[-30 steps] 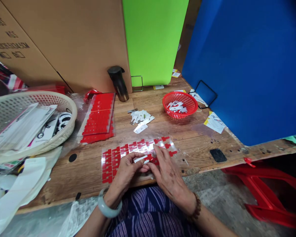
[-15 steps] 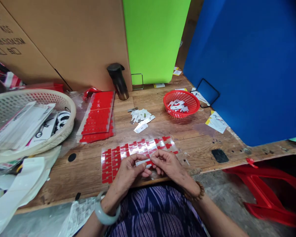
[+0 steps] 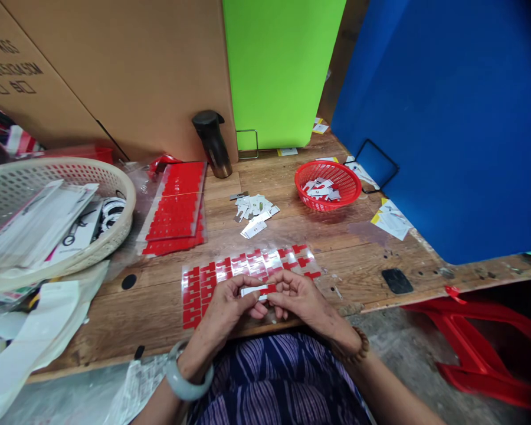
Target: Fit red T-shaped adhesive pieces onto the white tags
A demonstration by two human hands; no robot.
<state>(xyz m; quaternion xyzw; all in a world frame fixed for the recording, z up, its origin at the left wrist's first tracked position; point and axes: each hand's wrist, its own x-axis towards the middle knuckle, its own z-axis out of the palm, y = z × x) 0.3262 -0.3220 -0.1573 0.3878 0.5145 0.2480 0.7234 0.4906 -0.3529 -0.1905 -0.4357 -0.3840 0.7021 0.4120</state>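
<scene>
Wood bench (image 3: 137,319); left hand (image 3: 230,300), right hand (image 3: 307,301) together pinch one card (image 3: 250,290), red sticker (image 3: 271,288) at end; sheet (image 3: 272,260) beneath seems part-used, pile (image 3: 253,206) ahead undone, basket (image 3: 322,205) ahead-right done

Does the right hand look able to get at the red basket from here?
Probably yes: between the right hand and the red basket I see only the flat sheet and tabletop, nothing tall. The hand seems busy pinching a strip, though.

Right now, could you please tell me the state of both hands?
Left hand: closed, holding the white end of a small card.
Right hand: closed, pinching at the red sticker on the card's other end.
</scene>
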